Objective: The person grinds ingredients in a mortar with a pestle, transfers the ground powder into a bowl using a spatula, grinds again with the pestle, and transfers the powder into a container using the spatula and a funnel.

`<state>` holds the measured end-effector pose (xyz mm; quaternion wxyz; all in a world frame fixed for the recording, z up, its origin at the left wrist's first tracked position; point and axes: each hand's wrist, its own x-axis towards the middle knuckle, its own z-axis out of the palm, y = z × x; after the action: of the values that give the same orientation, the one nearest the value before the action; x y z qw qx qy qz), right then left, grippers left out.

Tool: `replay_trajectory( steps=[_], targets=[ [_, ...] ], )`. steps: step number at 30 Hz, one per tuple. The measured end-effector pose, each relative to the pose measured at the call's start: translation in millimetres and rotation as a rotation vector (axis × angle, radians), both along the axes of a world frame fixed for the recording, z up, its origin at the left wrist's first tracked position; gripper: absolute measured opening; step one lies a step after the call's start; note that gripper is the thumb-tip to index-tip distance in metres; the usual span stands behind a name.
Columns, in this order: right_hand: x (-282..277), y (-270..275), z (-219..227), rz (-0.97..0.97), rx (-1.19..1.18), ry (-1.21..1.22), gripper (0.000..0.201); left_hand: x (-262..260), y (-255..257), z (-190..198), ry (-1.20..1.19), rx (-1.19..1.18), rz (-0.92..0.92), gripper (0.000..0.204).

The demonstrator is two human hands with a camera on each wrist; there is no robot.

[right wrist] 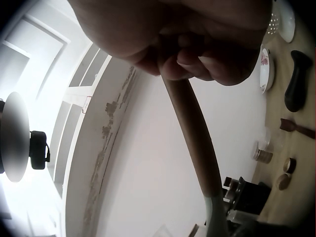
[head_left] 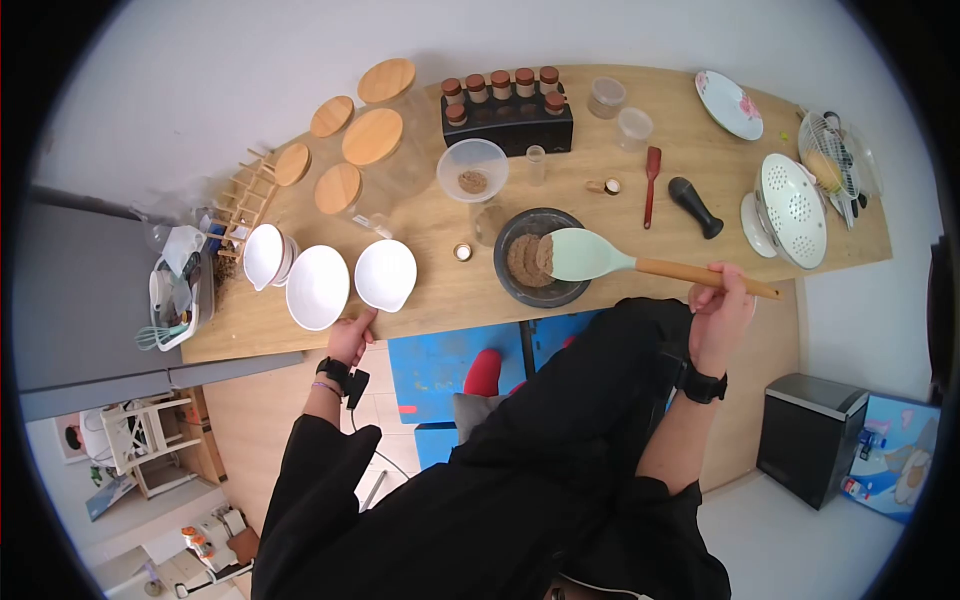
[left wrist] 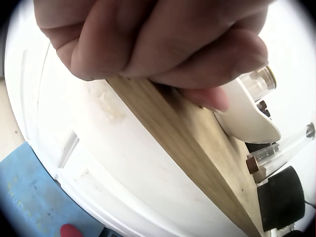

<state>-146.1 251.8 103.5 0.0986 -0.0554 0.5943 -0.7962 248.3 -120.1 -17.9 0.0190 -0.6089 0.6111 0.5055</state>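
In the head view my right hand [head_left: 722, 310] grips the wooden handle of a spatula [head_left: 592, 255] with a pale green head. The head lies over a dark mortar [head_left: 570, 293], and brown powder [head_left: 522, 262] clings to its tip and fills part of the bowl. From the right wrist, curled fingers wrap the handle [right wrist: 193, 133]. My left hand [head_left: 350, 338] rests at the table's front edge with fingers loosely bent, holding nothing. Right beside it stand a white spouted bowl [head_left: 386, 274] and another white bowl [head_left: 318, 288].
Behind the mortar stand a clear bowl with powder [head_left: 472, 158] and a black spice rack [head_left: 510, 128]. A black pestle [head_left: 695, 207], a red spatula [head_left: 651, 188] and a white colander [head_left: 792, 212] lie to the right. Wooden-lidded jars [head_left: 372, 137] stand back left.
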Motion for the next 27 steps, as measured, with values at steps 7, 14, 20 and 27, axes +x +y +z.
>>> replay_trajectory(
  steps=[7,14,20,27],
  targets=[
    [-11,9,40,-0.028,-0.295,-0.011,0.029,0,-3,1,-0.015,0.042,0.009,0.063],
    [-11,-34,85,0.084,-0.418,0.195,0.029,-1,-2,5,0.015,0.046,0.02,0.062],
    [4,-75,96,0.073,-0.27,0.298,0.03,-3,-1,7,0.034,0.043,0.033,0.062],
    [20,-92,94,0.08,-0.188,0.413,0.027,-2,-1,9,0.025,0.041,0.05,0.062]
  ],
)
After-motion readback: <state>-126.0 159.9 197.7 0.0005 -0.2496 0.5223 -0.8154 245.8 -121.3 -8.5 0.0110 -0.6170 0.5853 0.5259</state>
